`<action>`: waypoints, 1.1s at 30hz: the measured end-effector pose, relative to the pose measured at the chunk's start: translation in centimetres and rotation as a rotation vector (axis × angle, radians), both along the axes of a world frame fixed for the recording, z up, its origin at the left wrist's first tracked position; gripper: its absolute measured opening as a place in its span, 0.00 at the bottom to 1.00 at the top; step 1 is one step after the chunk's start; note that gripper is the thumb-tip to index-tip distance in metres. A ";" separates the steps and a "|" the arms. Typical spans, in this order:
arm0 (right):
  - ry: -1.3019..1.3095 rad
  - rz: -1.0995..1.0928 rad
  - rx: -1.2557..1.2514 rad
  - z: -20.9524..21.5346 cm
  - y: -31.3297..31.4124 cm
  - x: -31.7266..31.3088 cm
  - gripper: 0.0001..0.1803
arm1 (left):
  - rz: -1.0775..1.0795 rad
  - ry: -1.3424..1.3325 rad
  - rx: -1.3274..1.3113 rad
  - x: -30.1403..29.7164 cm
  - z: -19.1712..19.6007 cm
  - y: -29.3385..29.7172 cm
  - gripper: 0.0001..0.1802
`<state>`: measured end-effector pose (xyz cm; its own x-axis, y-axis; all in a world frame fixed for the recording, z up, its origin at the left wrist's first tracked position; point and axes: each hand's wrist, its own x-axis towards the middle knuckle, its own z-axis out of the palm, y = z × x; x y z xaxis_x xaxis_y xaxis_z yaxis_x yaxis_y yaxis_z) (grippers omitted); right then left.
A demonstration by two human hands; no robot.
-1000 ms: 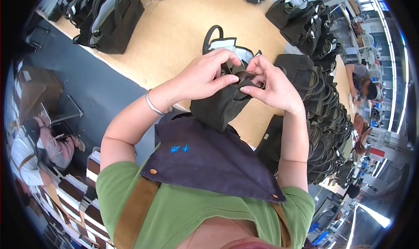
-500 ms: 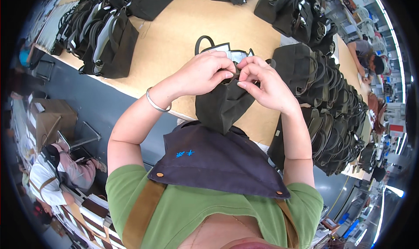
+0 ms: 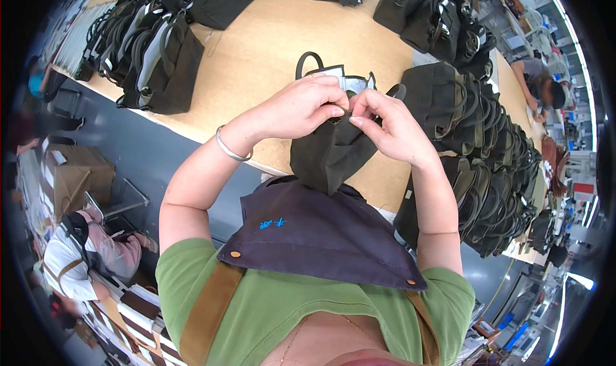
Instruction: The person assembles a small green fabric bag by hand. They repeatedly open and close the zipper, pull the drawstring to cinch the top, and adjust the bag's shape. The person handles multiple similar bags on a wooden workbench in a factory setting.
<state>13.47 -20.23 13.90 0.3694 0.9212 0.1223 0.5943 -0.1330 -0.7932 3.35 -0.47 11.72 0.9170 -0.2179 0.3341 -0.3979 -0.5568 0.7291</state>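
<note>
A small dark handbag (image 3: 330, 157) stands at the table's near edge, its narrow end toward me. Its pale lining (image 3: 357, 83) shows at the mouth, and a looped handle (image 3: 309, 62) rises on the far left. With thumb and fingers, my left hand (image 3: 311, 106) pinches the upper edge of that end. Close beside it, almost touching, my right hand (image 3: 389, 123) pinches the same edge. The small piece of edge between the fingertips is mostly hidden.
Rows of similar dark bags (image 3: 497, 135) crowd the table (image 3: 256, 64) on the right. More bags (image 3: 170, 64) stand at the far left. A co-worker (image 3: 545, 93) sits at the far right; another person (image 3: 70, 260) is at lower left, near a brown box (image 3: 80, 173).
The handbag has shifted slightly to the right. My right fingertips have come in nearer to the left ones, at the bag's edge.
</note>
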 end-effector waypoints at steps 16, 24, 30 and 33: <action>0.416 -0.089 0.099 0.3 -1.5 0.7 0.16 | 0.281 -0.185 -0.061 -2.4 -1.5 -3.6 0.13; 0.451 -0.126 0.148 0.2 -3.1 0.2 0.16 | 0.279 -0.054 -0.267 -2.1 -2.1 -5.6 0.08; 0.533 -0.153 0.128 0.4 -3.4 -0.1 0.16 | 0.297 0.015 -0.302 -2.9 -1.4 -6.0 0.07; 0.510 -0.107 0.113 0.9 -2.8 -0.2 0.15 | 0.275 0.009 -0.380 -2.7 -1.6 -5.7 0.06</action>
